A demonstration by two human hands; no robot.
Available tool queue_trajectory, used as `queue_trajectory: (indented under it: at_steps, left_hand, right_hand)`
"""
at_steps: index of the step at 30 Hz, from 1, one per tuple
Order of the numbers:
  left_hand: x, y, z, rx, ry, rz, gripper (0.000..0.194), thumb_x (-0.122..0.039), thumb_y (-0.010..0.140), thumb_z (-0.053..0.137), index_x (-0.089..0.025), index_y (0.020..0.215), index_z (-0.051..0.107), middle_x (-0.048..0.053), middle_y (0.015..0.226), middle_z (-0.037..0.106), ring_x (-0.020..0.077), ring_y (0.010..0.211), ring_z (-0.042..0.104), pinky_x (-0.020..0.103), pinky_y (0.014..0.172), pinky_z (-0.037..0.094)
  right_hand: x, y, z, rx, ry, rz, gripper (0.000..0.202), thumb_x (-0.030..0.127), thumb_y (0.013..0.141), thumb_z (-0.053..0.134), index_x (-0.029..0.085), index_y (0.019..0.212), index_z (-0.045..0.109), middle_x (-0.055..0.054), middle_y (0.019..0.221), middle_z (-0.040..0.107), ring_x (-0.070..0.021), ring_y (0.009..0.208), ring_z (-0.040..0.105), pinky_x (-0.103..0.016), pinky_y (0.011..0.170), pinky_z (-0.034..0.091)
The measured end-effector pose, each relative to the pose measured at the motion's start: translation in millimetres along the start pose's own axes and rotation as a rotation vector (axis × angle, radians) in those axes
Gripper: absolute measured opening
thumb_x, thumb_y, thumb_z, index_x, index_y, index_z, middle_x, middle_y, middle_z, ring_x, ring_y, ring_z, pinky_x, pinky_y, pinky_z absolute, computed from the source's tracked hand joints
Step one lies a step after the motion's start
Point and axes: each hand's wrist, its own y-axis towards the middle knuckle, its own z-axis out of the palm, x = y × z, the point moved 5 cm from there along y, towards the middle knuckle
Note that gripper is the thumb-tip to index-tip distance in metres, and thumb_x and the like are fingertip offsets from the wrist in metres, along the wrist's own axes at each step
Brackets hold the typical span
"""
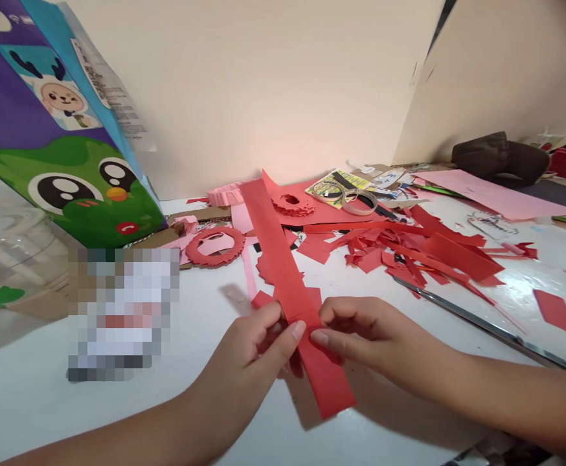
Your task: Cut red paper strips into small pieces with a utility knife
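1. White-and-grey pixelated object (127, 310): identity obscured.
2. Purple-and-green printed package (69, 145): cropped at left and top.
3. Clear, rounded plastic container (25, 252): cropped at left.
4. Long, flat red paper strip (279, 259): partly covered by left hand (258, 340).
5. Dark, shiny object (494, 450): cropped at bottom, unidentifiable.

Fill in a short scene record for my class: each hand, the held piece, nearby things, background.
Left hand: left hand, thumb on the flat red paper strip
Right hand: right hand, at the strip's right edge
Held piece: long, slanted; a line crosses it near the thumbs, fold or join unclear
Beyond left hand: jagged-edged red paper ring
Beyond right hand: heap of red paper scraps; long slim silver metal tool
Background left: tall purple-and-green printed package
Surface: white table
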Motion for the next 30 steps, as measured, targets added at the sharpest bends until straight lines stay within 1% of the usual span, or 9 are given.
queue_trajectory:
  at_steps: [3, 6, 10, 12, 15, 18, 20, 24, 30]
  left_hand:
    - [2.0, 0.0, 1.2, 0.016, -0.034, -0.01, 0.026, -0.044, 0.095, 0.055, -0.019, 0.088, 0.063, 0.001, 0.08, 0.058, 0.0186, 0.075, 0.053, 0.03, 0.069, 0.046]
    - [2.1, -0.6, 1.2, 0.021, -0.051, -0.011, 0.023, -0.041, 0.096, 0.055, -0.021, 0.088, 0.063, 0.001, 0.084, 0.06, 0.019, 0.08, 0.055, 0.031, 0.073, 0.046]
    - [-1.2, -0.7, 0.6, 0.017, -0.05, 0.024, 0.019, -0.036, 0.096, 0.055, -0.022, 0.09, 0.067, -0.002, 0.079, 0.059, 0.0143, 0.072, 0.05, 0.025, 0.067, 0.043]
    - [-2.1, -0.8, 0.8, 0.023, -0.06, 0.035, 0.018, -0.034, 0.096, 0.056, -0.023, 0.089, 0.068, -0.003, 0.078, 0.06, 0.0131, 0.071, 0.05, 0.024, 0.066, 0.042]
    - [-1.4, -1.0, 0.7, 0.025, -0.082, 0.025, 0.016, -0.034, 0.096, 0.057, -0.025, 0.089, 0.068, -0.003, 0.083, 0.063, 0.0132, 0.075, 0.052, 0.024, 0.069, 0.043]
    - [-0.8, -0.5, -0.6, 0.014, -0.058, 0.023, 0.022, -0.036, 0.097, 0.056, -0.023, 0.082, 0.065, -0.004, 0.074, 0.059, 0.0126, 0.069, 0.05, 0.023, 0.064, 0.041]
    - [-0.5, 0.3, -1.7, 0.0, -0.024, 0.023, 0.026, -0.036, 0.098, 0.054, -0.022, 0.077, 0.063, -0.005, 0.068, 0.055, 0.0123, 0.065, 0.047, 0.023, 0.061, 0.04]
    - [0.5, 1.4, -2.9, -0.025, -0.002, 0.018, 0.024, -0.035, 0.097, 0.054, -0.022, 0.079, 0.063, -0.005, 0.069, 0.053, 0.0127, 0.065, 0.045, 0.023, 0.06, 0.038]
    - [-0.5, 1.3, -1.9, -0.003, -0.032, 0.018, 0.022, -0.035, 0.097, 0.055, -0.022, 0.081, 0.064, -0.004, 0.072, 0.056, 0.0129, 0.067, 0.047, 0.024, 0.062, 0.039]
  right_hand:
    - [-0.7, -0.7, -0.9, -0.014, -0.029, 0.004, 0.025, 0.035, 0.089, 0.059, 0.02, 0.069, 0.055, 0.003, 0.066, 0.052, -0.0124, 0.062, 0.046, -0.026, 0.06, 0.036]
    - [-2.7, -1.2, -0.8, -0.009, -0.03, 0.013, 0.026, 0.037, 0.09, 0.059, 0.02, 0.07, 0.055, 0.002, 0.067, 0.053, -0.0129, 0.064, 0.048, -0.026, 0.061, 0.038]
    - [-2.8, -0.3, -0.4, 0.005, 0.011, 0.008, 0.027, 0.039, 0.091, 0.059, 0.02, 0.072, 0.056, 0.002, 0.069, 0.054, -0.0132, 0.065, 0.05, -0.026, 0.063, 0.04]
    - [-1.8, 0.5, -0.6, 0.009, 0.019, -0.002, 0.027, 0.039, 0.092, 0.058, 0.02, 0.073, 0.056, 0.002, 0.07, 0.055, -0.0133, 0.066, 0.051, -0.026, 0.064, 0.042]
    - [-0.3, 0.8, -1.1, 0.002, -0.011, -0.016, 0.027, 0.039, 0.093, 0.056, 0.02, 0.073, 0.057, 0.0, 0.072, 0.058, -0.0139, 0.067, 0.053, -0.027, 0.065, 0.042]
    - [0.0, 0.1, 0.0, 0.013, 0.001, -0.007, 0.024, 0.035, 0.093, 0.056, 0.019, 0.075, 0.058, -0.001, 0.075, 0.063, -0.014, 0.068, 0.056, -0.026, 0.066, 0.043]
    - [0.3, -0.4, 1.1, 0.025, 0.022, -0.004, 0.023, 0.034, 0.094, 0.056, 0.02, 0.076, 0.058, 0.0, 0.075, 0.064, -0.0133, 0.068, 0.056, -0.025, 0.065, 0.044]
    - [1.0, -0.2, 0.5, 0.025, 0.011, -0.013, 0.022, 0.033, 0.094, 0.056, 0.02, 0.077, 0.059, 0.001, 0.073, 0.063, -0.0124, 0.066, 0.055, -0.024, 0.063, 0.042]
    - [1.6, -0.6, -0.3, 0.031, -0.002, -0.023, 0.021, 0.031, 0.095, 0.054, 0.019, 0.079, 0.06, 0.0, 0.078, 0.065, -0.0125, 0.069, 0.056, -0.025, 0.066, 0.043]
